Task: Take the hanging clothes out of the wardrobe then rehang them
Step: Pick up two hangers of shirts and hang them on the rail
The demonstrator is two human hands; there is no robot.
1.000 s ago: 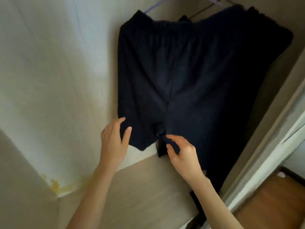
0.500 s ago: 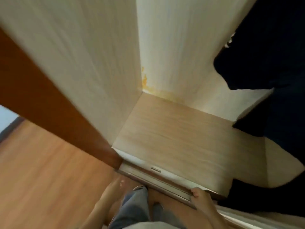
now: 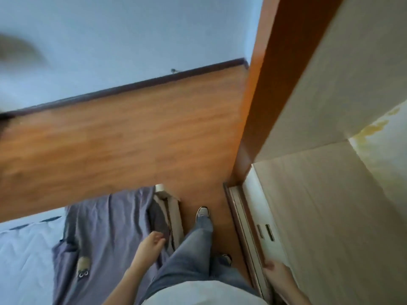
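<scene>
So the view has swung hard away from the rail. A second ago both hands were up on the hem of the dark shorts hanging inside the wardrobe [image 3: 330, 194]; now the camera looks down at the wooden floor [image 3: 132, 139], the person's jeans [image 3: 193, 256] and the corner of a bed [image 3: 26, 249]. The shorts are out of shot completely, so my guess is they're on their hanger in there, up and to the right of what we can see.

The left hand [image 3: 152, 242] has dropped to hip level over a purple-grey cloth [image 3: 105, 227] spread on the bed. Its fingers [image 3: 159, 238] are loosely curled and holding nothing. The right hand [image 3: 276, 270] is low, just beside the wardrobe's bottom track [image 3: 242, 216]. It's seen from the back, so I honestly can't tell if those fingers are bent or straight, or touching the track.

To me that reads as the shorts being done and let go, with the person turning toward the bed. Whether that purple-grey thing is the next garment or just bedding, can't say; it's blurry.
</scene>
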